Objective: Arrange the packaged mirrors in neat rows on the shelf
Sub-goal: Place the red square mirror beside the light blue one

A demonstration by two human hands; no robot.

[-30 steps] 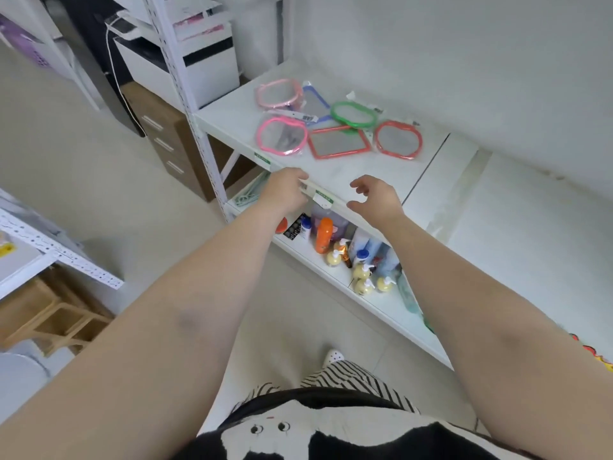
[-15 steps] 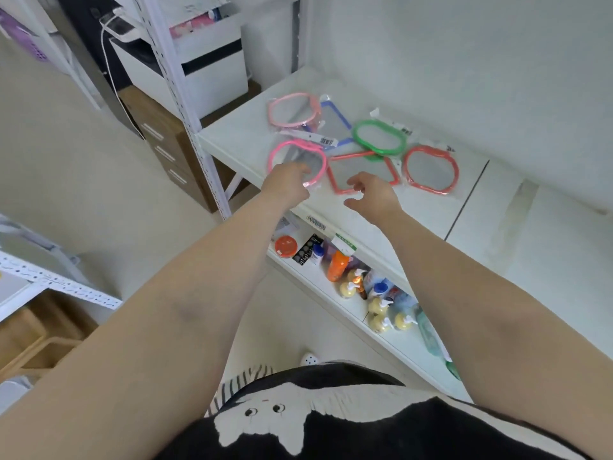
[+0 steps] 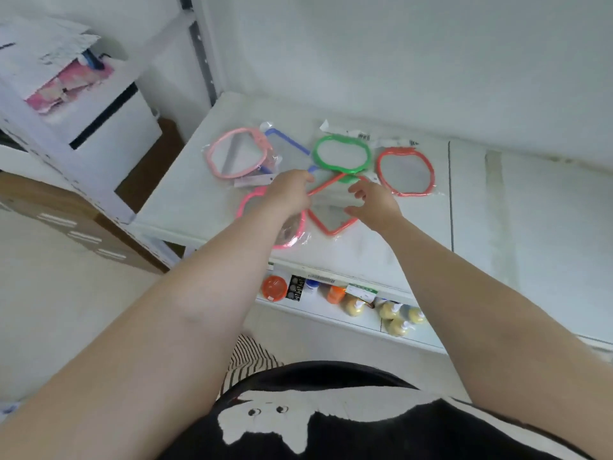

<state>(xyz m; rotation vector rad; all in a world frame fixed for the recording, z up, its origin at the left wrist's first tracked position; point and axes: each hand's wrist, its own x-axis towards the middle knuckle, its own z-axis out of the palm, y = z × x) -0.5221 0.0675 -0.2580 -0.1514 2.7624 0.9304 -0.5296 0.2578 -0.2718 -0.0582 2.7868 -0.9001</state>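
Both hands advanced onto shelf (image 3: 185, 197), left hand (image 3: 289, 193) and right hand (image 3: 374, 202) grips open over red mirror (image 3: 331, 210)

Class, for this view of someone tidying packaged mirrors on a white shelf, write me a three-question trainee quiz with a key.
1. True or false: the green-framed oval mirror in clear packaging lies at the shelf's front edge.
2. Which packaged mirror lies between the left hand and right hand? A pale pink round mirror; B red-framed rectangular mirror; C red-framed round mirror.
3. Fill in: the blue-framed mirror lies partly under the ____ one.

Key: 1 false; 2 B; 3 pale pink.
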